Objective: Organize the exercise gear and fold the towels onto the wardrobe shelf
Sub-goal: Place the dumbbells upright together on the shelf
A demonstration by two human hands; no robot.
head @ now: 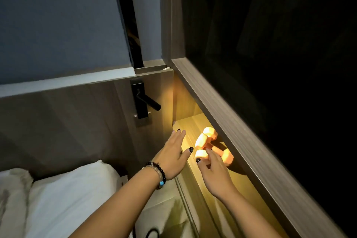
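Head view: two dumbbells (209,146) are lying side by side on the lit wardrobe shelf (190,121), the right hand (214,172) touching the nearer one with loose fingers, the left hand (173,155) hovering flat, released, beside them.

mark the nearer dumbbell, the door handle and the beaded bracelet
Nearer orange dumbbell (227,155), head view: far end head.
Black lever door handle (152,102), head view: lever bar.
Black beaded bracelet (161,170), head view: beads on left wrist.
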